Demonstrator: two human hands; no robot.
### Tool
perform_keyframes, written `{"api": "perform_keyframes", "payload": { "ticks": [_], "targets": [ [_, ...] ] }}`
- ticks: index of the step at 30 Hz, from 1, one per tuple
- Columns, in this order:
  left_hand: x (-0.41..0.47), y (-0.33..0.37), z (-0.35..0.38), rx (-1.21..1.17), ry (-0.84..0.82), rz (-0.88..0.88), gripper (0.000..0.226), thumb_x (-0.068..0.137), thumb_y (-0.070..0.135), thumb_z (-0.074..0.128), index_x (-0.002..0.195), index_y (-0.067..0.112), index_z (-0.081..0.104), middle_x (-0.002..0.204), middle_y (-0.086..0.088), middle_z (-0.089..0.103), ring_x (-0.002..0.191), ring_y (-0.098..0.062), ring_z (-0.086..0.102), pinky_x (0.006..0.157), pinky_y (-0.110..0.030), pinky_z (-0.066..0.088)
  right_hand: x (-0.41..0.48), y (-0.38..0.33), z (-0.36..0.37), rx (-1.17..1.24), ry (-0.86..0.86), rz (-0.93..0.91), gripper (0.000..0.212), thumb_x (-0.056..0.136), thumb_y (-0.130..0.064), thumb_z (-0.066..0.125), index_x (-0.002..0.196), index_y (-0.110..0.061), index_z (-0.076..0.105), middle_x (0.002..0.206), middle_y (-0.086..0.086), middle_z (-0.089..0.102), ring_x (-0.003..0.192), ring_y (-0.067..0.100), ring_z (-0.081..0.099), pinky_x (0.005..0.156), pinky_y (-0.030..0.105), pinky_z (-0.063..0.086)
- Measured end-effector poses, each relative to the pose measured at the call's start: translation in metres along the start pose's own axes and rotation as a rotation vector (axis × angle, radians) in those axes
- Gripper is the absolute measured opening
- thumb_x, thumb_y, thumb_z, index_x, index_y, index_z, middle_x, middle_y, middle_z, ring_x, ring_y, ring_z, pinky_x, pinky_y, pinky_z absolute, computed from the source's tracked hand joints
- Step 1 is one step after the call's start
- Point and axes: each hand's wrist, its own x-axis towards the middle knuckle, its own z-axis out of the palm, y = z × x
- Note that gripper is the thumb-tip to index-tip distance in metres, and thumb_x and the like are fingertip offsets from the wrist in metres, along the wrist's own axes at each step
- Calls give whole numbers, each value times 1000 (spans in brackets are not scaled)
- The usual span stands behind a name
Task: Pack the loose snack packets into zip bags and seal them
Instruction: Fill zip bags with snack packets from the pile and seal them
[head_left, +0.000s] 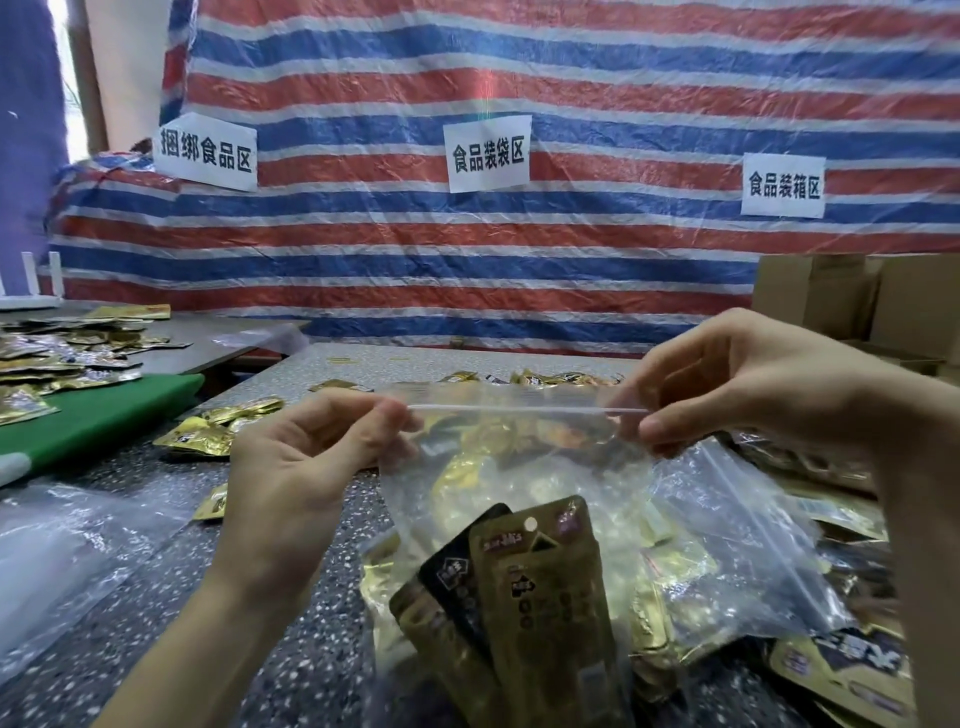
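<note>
Nearest, at bottom centre: clear soft plastic zip bag (519, 493) holding flat gold and black foil snack packets (540, 597), over the grey speckled table (291, 649). Left hand (296, 467) pinching the left end of the white zip strip (524, 410), right hand (737, 384) pinching the right end, strip stretched taut between. Sealed along its length or not: cannot tell. Probably light, limp and slick, load sagging low; best held at the stiffer strip, thumb and finger running across. For room: green board (104, 415) at left, brown cardboard boxes (852, 296) upper right, second clear bag (753, 545) crowding lower right, loose gold packets (197, 436) scattered left of centre; bare tabletop mostly lower left.
</note>
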Motion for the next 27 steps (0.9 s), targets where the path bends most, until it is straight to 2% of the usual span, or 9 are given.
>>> {"api": "perform_keyframes", "payload": {
  "ticks": [3, 5, 7, 12, 16, 18, 20, 23, 27],
  "targets": [
    [-2, 0, 2, -2, 8, -18, 46, 57, 58, 85, 82, 20, 80, 82, -10, 75, 72, -18, 69, 69, -22, 57, -3, 3, -4, 56, -5, 12, 34, 69, -9, 77, 103, -9, 78, 97, 21, 76, 86, 29, 75, 71, 27, 59],
    [-2, -1, 3, -10, 15, -23, 25, 66, 41, 81, 80, 20, 80, 80, -10, 75, 72, -18, 68, 67, -22, 56, -2, 3, -4, 76, 28, 21, 33, 69, -5, 76, 102, -10, 77, 94, 22, 76, 83, 30, 76, 69, 26, 59],
    [-3, -1, 4, -25, 37, -22, 17, 67, 32, 74, 78, 20, 80, 77, -8, 74, 71, -18, 67, 66, -20, 56, 0, 0, -2, 68, 94, 9, 33, 68, -2, 78, 99, -11, 78, 92, 22, 76, 81, 29, 76, 67, 26, 59],
    [-3, 6, 3, -53, 55, 30, 42, 59, 52, 85, 81, 17, 79, 79, -9, 74, 71, -17, 67, 68, -19, 55, 3, -13, 5, 65, 280, -49, 23, 58, 1, 75, 77, -10, 81, 81, 17, 77, 75, 23, 75, 64, 21, 59],
    [-5, 6, 4, -29, 48, 39, 43, 60, 53, 85, 80, 16, 78, 78, -11, 73, 69, -19, 65, 66, -21, 55, 5, -16, 8, -7, 348, -15, 26, 66, 14, 70, 71, -9, 81, 77, 16, 76, 77, 27, 74, 71, 31, 59],
    [-7, 6, 6, -10, 48, 36, 25, 69, 40, 80, 80, 17, 79, 78, -12, 72, 70, -21, 64, 65, -21, 55, 5, -16, 9, -52, 324, 22, 23, 69, 9, 75, 76, -12, 82, 79, 15, 77, 82, 32, 71, 80, 40, 55],
    [-8, 5, 8, 22, 52, 43, 11, 74, 28, 76, 80, 19, 78, 78, -11, 72, 70, -21, 64, 65, -22, 55, 4, -17, 11, -99, 233, 55, 14, 68, -7, 82, 81, -15, 82, 83, 13, 77, 81, 31, 66, 81, 45, 52],
    [-8, 3, 11, 61, 50, 45, 8, 81, 24, 71, 82, 18, 77, 78, -7, 72, 71, -17, 64, 66, -21, 54, 2, -17, 13, -134, 149, 80, 37, 51, -35, 83, 81, -15, 81, 84, 13, 77, 78, 28, 65, 82, 50, 50],
    [-7, -1, 10, -4, 57, -25, 11, 85, 22, 66, 78, 21, 75, 76, -5, 68, 71, -19, 62, 67, -23, 55, 0, -14, 10, -104, 116, 39, 36, 57, -41, 83, 82, -15, 80, 84, 13, 75, 75, 26, 62, 77, 47, 48]
  ]
}}
